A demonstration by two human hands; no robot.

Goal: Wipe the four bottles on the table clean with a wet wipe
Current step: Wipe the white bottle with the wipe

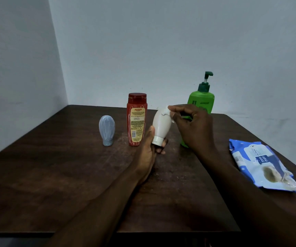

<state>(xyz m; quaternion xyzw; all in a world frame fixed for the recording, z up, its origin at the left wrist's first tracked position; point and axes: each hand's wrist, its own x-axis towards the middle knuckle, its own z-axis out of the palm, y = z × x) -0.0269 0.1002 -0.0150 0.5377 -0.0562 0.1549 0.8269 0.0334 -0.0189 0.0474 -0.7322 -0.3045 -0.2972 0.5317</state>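
My left hand [149, 150] grips a small white bottle [161, 125] by its cap end and holds it above the dark wooden table [54, 166], cap down. My right hand [191, 123] pinches a small white wet wipe [166, 111] against the bottle's upper end. A red bottle [136, 120] with a yellow label stands just left of it. Further left, a pale blue bottle [107, 130] stands on its cap. Behind my right hand stands a green pump bottle [201, 102], partly hidden.
A blue and white pack of wet wipes [261, 166] lies flat near the table's right edge. The table sits in a corner between two pale walls. Its front edge runs along the bottom of the view.
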